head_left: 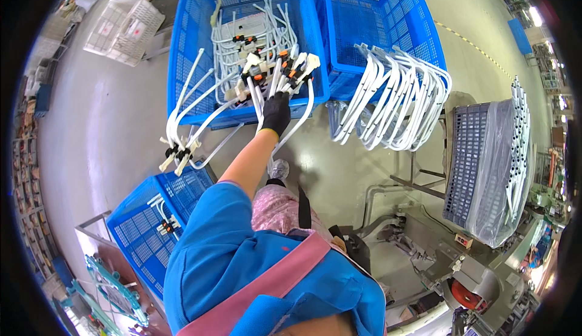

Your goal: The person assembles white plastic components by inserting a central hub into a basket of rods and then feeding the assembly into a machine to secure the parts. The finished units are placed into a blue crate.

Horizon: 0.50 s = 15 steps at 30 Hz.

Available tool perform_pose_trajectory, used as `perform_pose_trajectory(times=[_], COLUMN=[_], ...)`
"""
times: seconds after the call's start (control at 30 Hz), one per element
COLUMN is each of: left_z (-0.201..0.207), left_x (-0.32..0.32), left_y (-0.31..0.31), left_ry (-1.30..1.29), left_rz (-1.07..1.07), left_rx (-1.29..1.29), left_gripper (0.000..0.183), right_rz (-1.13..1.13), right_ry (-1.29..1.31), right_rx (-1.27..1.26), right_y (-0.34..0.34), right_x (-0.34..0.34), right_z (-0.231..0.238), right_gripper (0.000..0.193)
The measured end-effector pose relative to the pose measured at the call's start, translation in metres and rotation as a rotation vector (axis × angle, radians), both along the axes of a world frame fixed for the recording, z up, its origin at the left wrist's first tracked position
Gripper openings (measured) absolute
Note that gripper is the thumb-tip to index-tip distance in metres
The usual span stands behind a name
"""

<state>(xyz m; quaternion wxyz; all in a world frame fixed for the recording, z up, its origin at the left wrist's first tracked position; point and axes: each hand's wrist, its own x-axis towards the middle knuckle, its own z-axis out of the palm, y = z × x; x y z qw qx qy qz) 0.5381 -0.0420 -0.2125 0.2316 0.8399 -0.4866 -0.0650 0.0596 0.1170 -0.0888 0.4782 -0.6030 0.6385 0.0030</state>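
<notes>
Tubes [276,77], wht, slim, bent, blk/orng fittings [295,74]

no readable text, no legible labels or brands, no clear numbers or signs

A blue crate [313,39] holds a pile of white tubes [222,48] with black-and-orange connectors [259,77]; longer tubes [173,119] hang over its near left corner. At a second blue crate [351,33], bent white tubes [403,93] overhang the near edge.
</notes>
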Motion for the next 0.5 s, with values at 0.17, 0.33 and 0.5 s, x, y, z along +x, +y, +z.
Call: perform_pose_trajectory(times=[0.17,0.33,0.5], left_z=[-0.031,-0.059,0.025], left_x=[0.014,0.026,0.066], left_y=[-0.08,-0.085,-0.059], left_ry=[0.25,-0.113,0.261], left_rz=[0.386,0.108,-0.273], left_rx=[0.376,0.687,0.511], left_gripper=[0.027,0.02,0.038], right_rz=[-0.114,-0.01,0.217], right_ry=[0.187,0.133,0.024], right_rx=[-0.003,0.022,-0.161], right_y=[0.0,-0.052,-0.156], right_x=[0.008,0.004,0.01], right_z=[0.024,0.019,-0.029], right_gripper=[0.04,0.041,0.032])
